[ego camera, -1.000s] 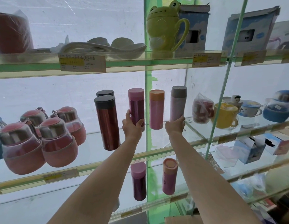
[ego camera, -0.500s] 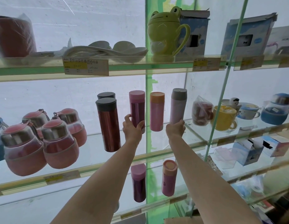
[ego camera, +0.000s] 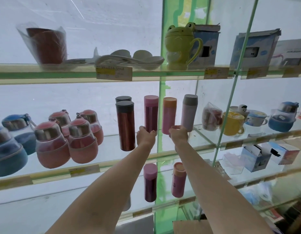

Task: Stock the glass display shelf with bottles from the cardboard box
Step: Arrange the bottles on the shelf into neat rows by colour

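Bottles line the middle glass shelf [ego camera: 203,141], and both your arms are stretched up to them. Your left hand [ego camera: 145,137] grips the base of the dark pink bottle [ego camera: 151,114], fingers curled round it, back from the shelf's front edge. Your right hand [ego camera: 178,135] reaches the foot of the lilac bottle [ego camera: 188,112]; whether those fingers clasp it, I cannot tell. Between them stands the orange-capped bottle [ego camera: 169,114], upright. Left of your grip, the red bottle [ego camera: 126,125] sits nearer the front edge. A cardboard box [ego camera: 188,227] peeks in at the bottom.
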